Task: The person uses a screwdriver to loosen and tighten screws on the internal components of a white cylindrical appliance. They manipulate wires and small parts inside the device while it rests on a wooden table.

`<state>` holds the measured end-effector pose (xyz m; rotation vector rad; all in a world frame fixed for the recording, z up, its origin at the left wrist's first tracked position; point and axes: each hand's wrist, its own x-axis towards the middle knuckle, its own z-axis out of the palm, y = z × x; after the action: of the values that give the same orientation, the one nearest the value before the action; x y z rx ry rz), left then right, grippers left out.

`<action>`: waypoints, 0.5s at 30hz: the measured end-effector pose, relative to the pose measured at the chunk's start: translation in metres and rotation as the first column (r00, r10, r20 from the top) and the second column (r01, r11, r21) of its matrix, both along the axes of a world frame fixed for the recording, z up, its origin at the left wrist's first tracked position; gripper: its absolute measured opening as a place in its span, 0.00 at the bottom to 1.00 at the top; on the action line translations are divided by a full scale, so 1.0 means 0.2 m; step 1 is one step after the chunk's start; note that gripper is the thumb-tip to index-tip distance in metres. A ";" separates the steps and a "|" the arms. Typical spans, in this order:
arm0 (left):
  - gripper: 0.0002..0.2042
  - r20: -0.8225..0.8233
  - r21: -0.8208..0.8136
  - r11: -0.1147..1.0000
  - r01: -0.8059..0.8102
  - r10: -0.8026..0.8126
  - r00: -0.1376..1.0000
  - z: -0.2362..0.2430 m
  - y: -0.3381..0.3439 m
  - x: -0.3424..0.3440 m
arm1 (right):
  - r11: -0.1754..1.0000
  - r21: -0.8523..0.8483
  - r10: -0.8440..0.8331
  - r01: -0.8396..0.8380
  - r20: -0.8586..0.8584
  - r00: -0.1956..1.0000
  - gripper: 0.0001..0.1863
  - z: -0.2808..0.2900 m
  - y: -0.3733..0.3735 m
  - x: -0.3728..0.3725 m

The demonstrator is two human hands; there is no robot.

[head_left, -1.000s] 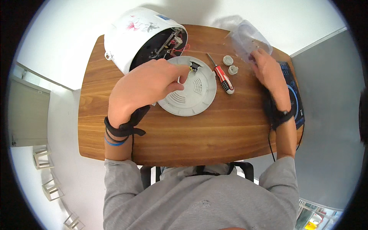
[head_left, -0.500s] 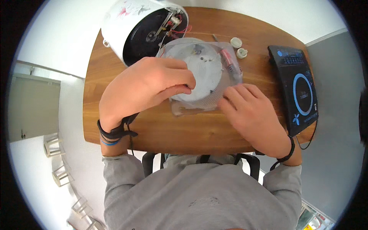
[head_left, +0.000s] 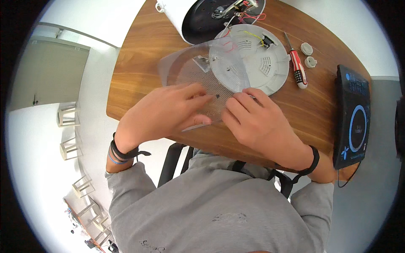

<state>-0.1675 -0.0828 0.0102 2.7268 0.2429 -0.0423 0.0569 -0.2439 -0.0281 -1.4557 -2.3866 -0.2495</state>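
Note:
A clear plastic tray (head_left: pixel 192 76) with a mesh-like bottom is tilted in front of me, over the table's near part. My right hand (head_left: pixel 257 120) pinches its near right edge. Over the tray's near left part is my left hand (head_left: pixel 168 105), thumb and fingers apart and nothing visible between them. In or behind the see-through tray show a dark small part (head_left: pixel 217 96) and a little packet (head_left: pixel 202 63) of tiny pieces. Partly behind the tray lies a round white base cover (head_left: pixel 274 69) with vents, a yellow wire and a black socket.
A white cooker body (head_left: pixel 175 17) lies on its side at the back, wires hanging out. Right of the cover are a red-and-white screwdriver (head_left: pixel 298 69) and two small white caps (head_left: pixel 307 49). A black induction cooktop (head_left: pixel 354 118) stands at the wooden table's right edge.
The tray has moved left and tilted, uncovering most of the base cover and the screwdriver. My left hand's thumb and fingers have spread. The whole view has shifted.

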 end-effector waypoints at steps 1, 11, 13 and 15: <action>0.22 0.007 -0.005 1.000 -0.018 0.018 1.000 0.01 -0.01 -0.03 | 1.000 -0.014 0.016 -0.016 -0.002 1.000 0.09 0.00 0.01 -0.01; 0.22 -0.075 -0.007 0.976 -0.216 0.215 0.974 0.02 -0.13 -0.25 | 0.962 -0.026 0.268 -0.273 -0.119 0.956 0.07 -0.08 0.07 -0.14; 0.22 -0.099 -0.048 0.965 -0.257 0.251 0.963 -0.01 -0.10 -0.27 | 0.961 -0.048 0.269 -0.274 -0.094 0.959 0.08 -0.11 0.11 -0.15; 0.24 -0.142 -0.002 0.958 -0.288 0.285 0.948 -0.05 -0.09 -0.28 | 0.966 -0.045 0.253 -0.254 -0.029 0.967 0.08 -0.14 0.17 -0.15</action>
<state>-0.2234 -0.1001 0.0008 2.6396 0.6729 -0.1544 0.0279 -0.2102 -0.0569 -1.1476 -2.5427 -0.1115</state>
